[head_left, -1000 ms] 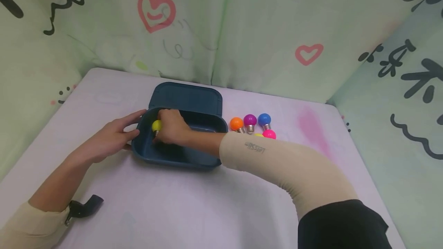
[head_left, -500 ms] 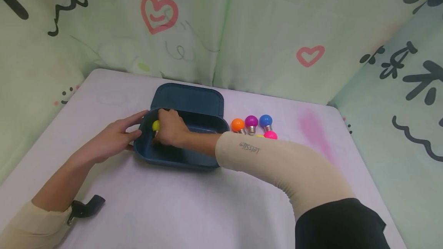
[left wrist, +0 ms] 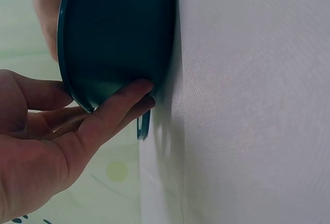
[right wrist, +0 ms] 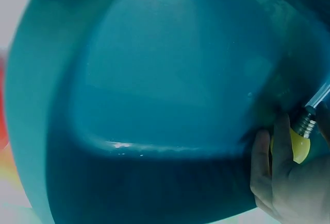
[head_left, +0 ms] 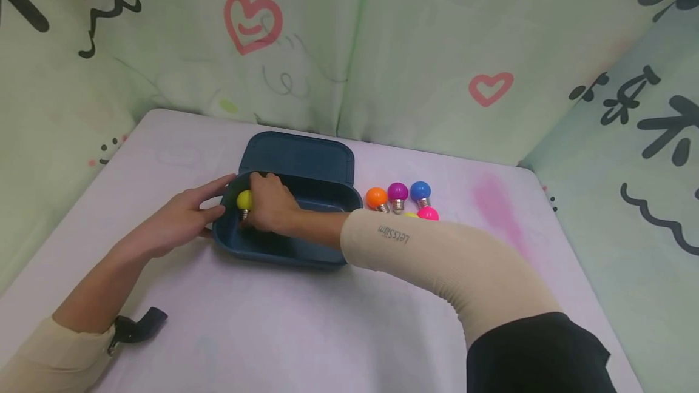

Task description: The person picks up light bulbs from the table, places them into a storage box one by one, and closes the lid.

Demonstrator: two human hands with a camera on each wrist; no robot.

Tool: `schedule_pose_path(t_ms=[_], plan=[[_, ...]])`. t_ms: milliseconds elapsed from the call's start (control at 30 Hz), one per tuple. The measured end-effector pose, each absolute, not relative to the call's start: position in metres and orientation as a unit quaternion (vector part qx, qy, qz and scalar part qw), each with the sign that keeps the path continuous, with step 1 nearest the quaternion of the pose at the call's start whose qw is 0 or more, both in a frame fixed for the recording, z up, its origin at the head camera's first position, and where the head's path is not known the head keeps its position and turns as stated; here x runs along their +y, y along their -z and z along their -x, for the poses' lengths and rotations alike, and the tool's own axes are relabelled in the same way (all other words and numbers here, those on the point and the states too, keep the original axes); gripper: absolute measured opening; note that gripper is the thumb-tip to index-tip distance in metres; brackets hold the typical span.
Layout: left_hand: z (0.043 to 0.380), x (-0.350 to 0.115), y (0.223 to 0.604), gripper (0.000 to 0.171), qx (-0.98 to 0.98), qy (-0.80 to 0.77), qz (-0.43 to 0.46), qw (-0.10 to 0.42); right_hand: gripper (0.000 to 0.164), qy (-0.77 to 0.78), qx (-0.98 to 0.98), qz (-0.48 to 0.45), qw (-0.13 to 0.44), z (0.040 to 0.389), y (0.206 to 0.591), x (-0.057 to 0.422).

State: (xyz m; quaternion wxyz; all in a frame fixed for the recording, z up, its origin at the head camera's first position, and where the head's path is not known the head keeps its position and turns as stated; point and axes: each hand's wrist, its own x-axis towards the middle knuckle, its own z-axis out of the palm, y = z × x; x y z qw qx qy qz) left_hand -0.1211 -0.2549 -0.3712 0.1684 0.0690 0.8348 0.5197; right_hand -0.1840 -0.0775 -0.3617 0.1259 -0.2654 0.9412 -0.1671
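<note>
A dark blue box (head_left: pixel 327 256) stands on the table with its inside facing up. My right hand (head_left: pixel 270 202) reaches down into its left end and holds a small yellow light bulb (head_left: pixel 244 200) near the end wall. In the right wrist view, my fingers (right wrist: pixel 282 141) lie in front of the yellow globe, and the metal screw base (right wrist: pixel 307 123) shows beside them. Against the outside of the box's left end rests my left hand (head_left: pixel 177 220). Its thumb (left wrist: pixel 46 95) touches the rim, while its extended fingers (left wrist: pixel 111 110) lie along the outer wall.
A flat dark blue lid (head_left: pixel 297 156) lies behind the box. To the right are an orange bulb (head_left: pixel 377 198), a purple bulb (head_left: pixel 398 191), a blue bulb (head_left: pixel 420 190) and a pink bulb (head_left: pixel 428 213). My right sleeve partly covers another yellow one. A fabric screen (head_left: pixel 415 47) rises behind.
The yellow bulb has shifted slightly left beside my right fingers, and more of its screw base shows. My left hand stays against the box. The head view has shifted a little.
</note>
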Motion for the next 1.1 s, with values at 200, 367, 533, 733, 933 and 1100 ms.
schedule_pose_path(t_ms=[200, 367, 533, 733, 933, 1100], plan=[[0.123, -0.254, 0.372, 0.061, 0.835, -0.518, -0.074, 0.171, 0.077, 0.172, 0.941, 0.262, 0.129, 0.185, 0.362, -0.076], [0.123, -0.253, 0.371, 0.060, 0.838, -0.513, -0.075, 0.171, 0.075, 0.162, 0.945, 0.253, 0.128, 0.184, 0.359, -0.073], [0.124, -0.252, 0.371, 0.060, 0.841, -0.508, -0.074, 0.170, 0.068, 0.151, 0.951, 0.240, 0.125, 0.183, 0.354, -0.068], [0.123, -0.252, 0.372, 0.060, 0.841, -0.509, -0.075, 0.170, 0.063, 0.158, 0.951, 0.232, 0.127, 0.183, 0.346, -0.058], [0.123, -0.255, 0.373, 0.060, 0.842, -0.506, -0.075, 0.170, 0.066, 0.174, 0.942, 0.255, 0.132, 0.187, 0.328, -0.039], [0.121, -0.256, 0.373, 0.061, 0.847, -0.498, -0.076, 0.173, 0.065, 0.200, 0.937, 0.256, 0.129, 0.193, 0.311, -0.015]])
